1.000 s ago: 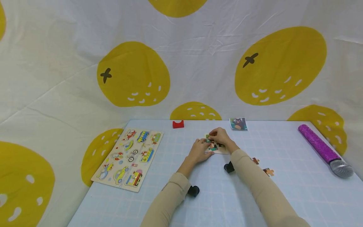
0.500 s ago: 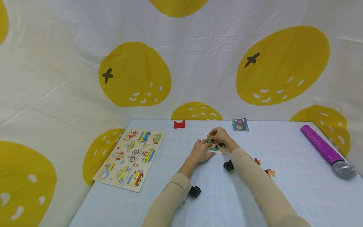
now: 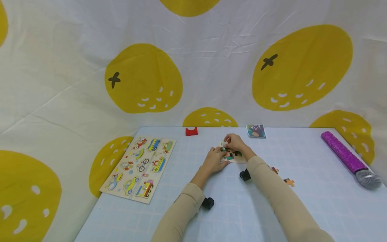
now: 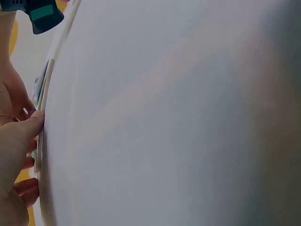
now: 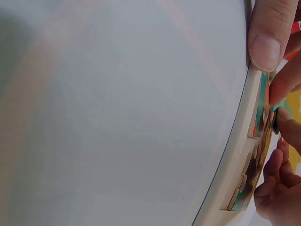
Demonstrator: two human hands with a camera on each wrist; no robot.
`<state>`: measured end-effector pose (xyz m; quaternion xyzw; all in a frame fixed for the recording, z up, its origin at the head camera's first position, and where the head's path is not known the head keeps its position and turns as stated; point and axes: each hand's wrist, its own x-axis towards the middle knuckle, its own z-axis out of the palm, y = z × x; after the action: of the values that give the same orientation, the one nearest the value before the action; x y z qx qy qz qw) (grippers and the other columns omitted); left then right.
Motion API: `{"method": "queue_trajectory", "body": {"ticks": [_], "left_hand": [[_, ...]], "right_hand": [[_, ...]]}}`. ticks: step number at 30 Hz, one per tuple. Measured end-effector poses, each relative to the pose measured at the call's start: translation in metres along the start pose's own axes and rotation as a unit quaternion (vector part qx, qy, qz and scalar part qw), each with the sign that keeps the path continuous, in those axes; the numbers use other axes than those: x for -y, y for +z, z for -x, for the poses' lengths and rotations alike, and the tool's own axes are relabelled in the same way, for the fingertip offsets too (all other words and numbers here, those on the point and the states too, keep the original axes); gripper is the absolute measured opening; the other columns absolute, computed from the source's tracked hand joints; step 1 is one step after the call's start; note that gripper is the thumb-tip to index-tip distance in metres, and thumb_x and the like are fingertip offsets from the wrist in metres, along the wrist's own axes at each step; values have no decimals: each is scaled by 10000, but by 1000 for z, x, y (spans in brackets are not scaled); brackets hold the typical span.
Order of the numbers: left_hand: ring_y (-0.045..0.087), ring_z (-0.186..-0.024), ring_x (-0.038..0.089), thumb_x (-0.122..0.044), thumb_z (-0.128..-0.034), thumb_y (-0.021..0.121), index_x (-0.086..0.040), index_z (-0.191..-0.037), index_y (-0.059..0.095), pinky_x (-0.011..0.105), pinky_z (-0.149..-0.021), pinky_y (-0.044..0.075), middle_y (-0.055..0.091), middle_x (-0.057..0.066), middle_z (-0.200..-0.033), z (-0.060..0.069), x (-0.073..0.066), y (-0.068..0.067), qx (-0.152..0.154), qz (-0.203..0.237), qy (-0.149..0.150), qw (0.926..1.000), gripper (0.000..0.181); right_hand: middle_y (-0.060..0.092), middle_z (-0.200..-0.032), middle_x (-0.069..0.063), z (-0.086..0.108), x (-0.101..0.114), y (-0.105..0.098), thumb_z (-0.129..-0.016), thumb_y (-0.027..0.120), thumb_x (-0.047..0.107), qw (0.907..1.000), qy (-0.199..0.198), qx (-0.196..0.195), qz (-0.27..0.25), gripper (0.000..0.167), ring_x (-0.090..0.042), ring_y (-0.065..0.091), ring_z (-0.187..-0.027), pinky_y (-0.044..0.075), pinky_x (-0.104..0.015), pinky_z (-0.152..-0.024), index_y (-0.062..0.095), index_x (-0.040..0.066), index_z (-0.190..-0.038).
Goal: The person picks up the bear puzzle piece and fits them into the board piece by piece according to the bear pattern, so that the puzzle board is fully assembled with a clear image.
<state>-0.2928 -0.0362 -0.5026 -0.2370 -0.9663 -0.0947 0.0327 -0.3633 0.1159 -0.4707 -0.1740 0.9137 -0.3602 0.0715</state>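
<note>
A small wooden jigsaw board lies mid-table, partly filled with colourful pieces. My left hand holds its near-left side, with the thumb against the board's edge and a finger over the pieces. From the right, my right hand pinches a jigsaw piece at the board's far-left corner. That piece is mostly covered by fingertips, and its picture cannot be made out. In the left wrist view the board's edge shows nearly side-on. Loose jigsaw pieces lie beside the right forearm.
A wooden vehicle puzzle lies at the left. Toward the back are a red block and a bear picture card. A glittery purple toy microphone lies along the right edge. Patterned cloth hangs behind the table.
At the far-left corner, the spot by my right fingertips has turned from green to pale. The right hand has shifted only slightly, and the left hand keeps its place on the board.
</note>
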Motion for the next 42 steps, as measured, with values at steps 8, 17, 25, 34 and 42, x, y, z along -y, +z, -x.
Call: {"method": "queue_trajectory", "body": {"ticks": [8, 17, 25, 34, 42], "left_hand": [[467, -1055, 211, -463, -910, 563, -201, -1326, 562, 323, -908, 421, 480, 39, -1401, -1, -2, 0, 161, -101, -47, 9998, 491], [456, -1050, 210, -478, -912, 549, -176, -1302, 565, 326, -898, 423, 460, 29, -1418, -4, -5, -1, 229, -309, -104, 9992, 494], [440, -1097, 218, -558, -894, 519, -160, -1349, 491, 336, -937, 409, 434, 7, -1430, -8, -8, -1, 500, -459, -354, 9971, 604], [411, -1194, 242, -627, -903, 422, -188, -1416, 440, 369, -988, 382, 387, -7, -1455, -16, -13, -6, 639, -600, -554, 9946, 675], [353, -1305, 190, -582, -927, 422, -173, -1337, 536, 371, -989, 397, 389, -8, -1441, -19, -10, -6, 448, -451, -390, 9972, 590]], "right_hand": [[630, -1009, -217, 1, 2, -2, -861, 670, 94, 9991, 369, 203, -8, 228, -329, 583, -941, 491, -403, -804, 641, -38, -1045], [658, -1075, -192, 2, -3, 0, -867, 677, 163, 9989, 368, 63, 288, 340, -343, 588, -1002, 466, -466, -882, 648, -29, -1147], [678, -993, -213, 4, -23, -5, -852, 627, -5, 9980, 122, -133, -608, 300, -299, 641, -878, 510, -377, -816, 615, -98, -1137], [683, -938, -177, -2, -62, -3, -825, 692, 106, 9878, -451, -788, -1263, 233, -290, 648, -834, 533, -359, -723, 696, -22, -1019], [648, -921, -209, 17, -27, -10, -860, 651, 69, 9993, -116, -344, -45, 220, -209, 520, -733, 433, -287, -641, 678, -82, -1018]]}}
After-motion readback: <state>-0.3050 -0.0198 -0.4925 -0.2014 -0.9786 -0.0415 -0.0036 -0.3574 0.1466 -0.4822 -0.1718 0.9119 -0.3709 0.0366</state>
